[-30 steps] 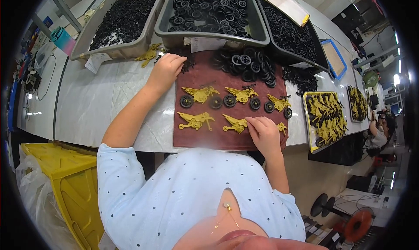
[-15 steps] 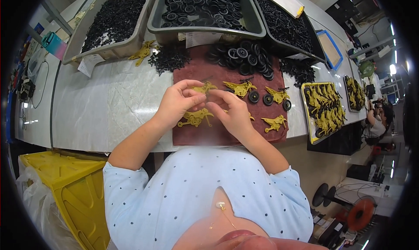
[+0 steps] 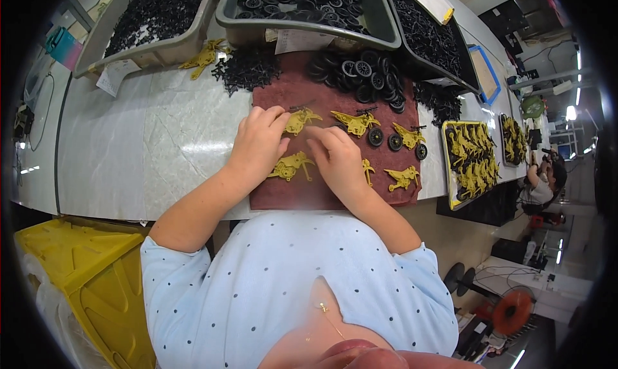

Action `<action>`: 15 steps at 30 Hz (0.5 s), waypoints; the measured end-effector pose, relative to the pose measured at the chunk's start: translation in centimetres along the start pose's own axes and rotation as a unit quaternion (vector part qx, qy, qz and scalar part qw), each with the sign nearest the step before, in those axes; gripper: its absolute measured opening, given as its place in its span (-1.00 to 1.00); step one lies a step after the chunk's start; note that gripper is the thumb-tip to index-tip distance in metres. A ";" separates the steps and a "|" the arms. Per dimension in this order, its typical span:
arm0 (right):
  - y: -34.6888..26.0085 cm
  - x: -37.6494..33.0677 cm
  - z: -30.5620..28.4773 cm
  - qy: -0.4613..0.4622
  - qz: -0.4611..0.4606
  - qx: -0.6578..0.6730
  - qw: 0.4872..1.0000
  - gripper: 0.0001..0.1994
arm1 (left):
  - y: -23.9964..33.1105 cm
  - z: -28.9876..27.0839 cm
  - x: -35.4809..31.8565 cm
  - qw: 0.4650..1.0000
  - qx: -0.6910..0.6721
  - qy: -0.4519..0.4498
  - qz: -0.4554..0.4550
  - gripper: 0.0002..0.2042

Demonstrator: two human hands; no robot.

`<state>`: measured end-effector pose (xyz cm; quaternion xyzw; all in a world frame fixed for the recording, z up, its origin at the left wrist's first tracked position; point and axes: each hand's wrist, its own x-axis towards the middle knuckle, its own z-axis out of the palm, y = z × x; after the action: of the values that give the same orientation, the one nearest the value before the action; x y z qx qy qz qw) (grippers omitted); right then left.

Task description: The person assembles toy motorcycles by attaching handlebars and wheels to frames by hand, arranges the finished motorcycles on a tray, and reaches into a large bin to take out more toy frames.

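Observation:
A yellow toy motorcycle body (image 3: 300, 121) with a black handlebar piece lies on the dark red cloth (image 3: 277, 198). My left hand (image 3: 261, 140) curls its fingers round the left end of this body; its fingertips are partly hidden. Just right of it, my right hand (image 3: 338, 160) has bent fingers, with thumb and forefinger apart and nothing visible between them. Below lies another yellow body (image 3: 291, 166), between my hands. To the right are a body with handlebar (image 3: 356, 121), a similar one (image 3: 409, 136), black wheels (image 3: 376, 137) beside them, and a plain yellow body (image 3: 403, 178).
Loose black wheels (image 3: 364, 73) and small black parts (image 3: 248, 69) are heaped behind the cloth. Grey bins of black parts (image 3: 309, 37) line the back. A tray of yellow-and-black toys (image 3: 473, 160) stands right; a yellow crate (image 3: 96, 259) is lower left. Another person (image 3: 537, 182) sits far right.
My hands have come apart from their close pinch above the cloth. The left has lowered onto the upper left body, while the right has drawn slightly away. The whole view has shifted a little.

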<state>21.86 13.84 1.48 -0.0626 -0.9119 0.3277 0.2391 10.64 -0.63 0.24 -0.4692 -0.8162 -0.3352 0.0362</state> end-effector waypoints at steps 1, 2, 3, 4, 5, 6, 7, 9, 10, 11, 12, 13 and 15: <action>-0.1 0.0 0.3 -0.005 -0.004 -0.008 1.000 -0.84 | 0.0 0.3 0.0 1.000 -0.004 0.003 -0.006 -0.53; -0.2 0.1 0.5 -0.012 -0.005 -0.010 1.000 -0.84 | 0.0 0.7 0.0 1.000 0.009 0.021 0.004 -0.56; -0.1 0.2 0.7 -0.012 -0.012 -0.022 1.000 -0.85 | -0.2 1.0 0.1 0.999 0.023 0.039 0.015 -0.58; -0.1 0.3 0.9 -0.012 -0.018 -0.034 0.999 -0.86 | -0.2 1.2 0.1 0.999 0.020 0.041 0.009 -0.58; -0.2 0.3 1.0 -0.019 -0.019 -0.035 0.999 -0.86 | -0.3 1.2 0.1 0.999 0.005 0.040 0.011 -0.60; -0.3 0.4 1.2 -0.022 -0.004 -0.037 0.999 -0.85 | -0.4 1.3 0.1 0.999 -0.010 0.038 0.013 -0.63; -0.3 0.4 1.3 -0.025 0.011 -0.038 0.999 -0.85 | -0.6 1.4 0.1 0.999 -0.013 0.040 0.007 -0.63; -0.3 0.4 1.5 -0.035 0.015 -0.043 0.998 -0.85 | -0.8 1.4 0.1 0.998 -0.010 0.055 0.021 -0.68; -0.3 0.5 1.6 -0.040 0.019 -0.046 0.998 -0.85 | -0.8 1.4 0.1 0.998 -0.013 0.057 0.016 -0.68; -0.2 0.5 1.7 -0.045 0.018 -0.047 0.998 -0.85 | -0.8 1.3 0.2 0.998 -0.014 0.054 0.017 -0.72; -0.1 0.5 1.8 -0.045 0.007 -0.055 0.997 -0.85 | -0.8 1.2 0.2 0.998 -0.015 0.051 0.017 -0.75; 0.0 0.5 1.9 -0.044 -0.003 -0.063 0.997 -0.85 | -0.8 1.3 0.3 0.998 -0.018 0.052 0.012 -0.75; 0.0 0.5 2.1 -0.047 -0.002 -0.070 0.996 -0.85 | -1.1 1.3 0.4 0.998 -0.013 0.054 0.024 -0.81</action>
<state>20.45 12.81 0.29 -0.0617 -0.9429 0.2653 0.1916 9.91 0.10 -1.18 -0.4700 -0.7973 -0.3697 0.0819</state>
